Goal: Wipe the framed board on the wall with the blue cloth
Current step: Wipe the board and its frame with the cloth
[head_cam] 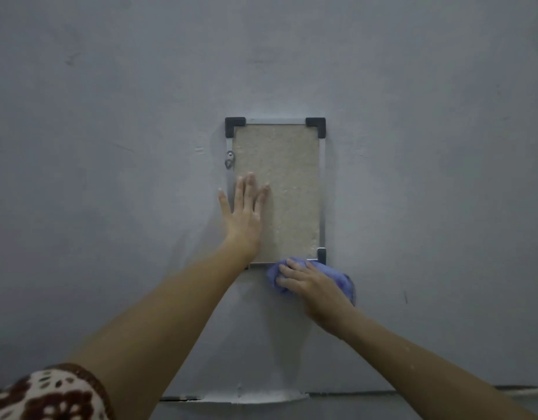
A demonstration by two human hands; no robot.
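The grey wall [110, 147] carries the framed board [289, 177], which hangs upright at the centre of the view: a pale, grainy panel inside a thin metal frame. The left hand [245, 213] lies flat and open on the board at about 8 o'clock from its centre, with straight fingers pointing to 12 o'clock; this is judged to steady the board. The right hand [307, 281] sits at about 5 o'clock, at the bottom edge, its fingers curled over and gripping the bunched blue cloth [342, 280]. The cloth touches the lower frame rail and overlaps onto the wall below it. A black corner cap [235, 124] sits at 11 o'clock, and a small metal hanger [229, 160] is fixed to the left rail at 10 o'clock. Progress assessment: wiping is under way at the bottom rail. The panel shows no marks that separate wiped from unwiped areas, so the completed share cannot be determined. The area under the left hand is judged to remain outstanding.
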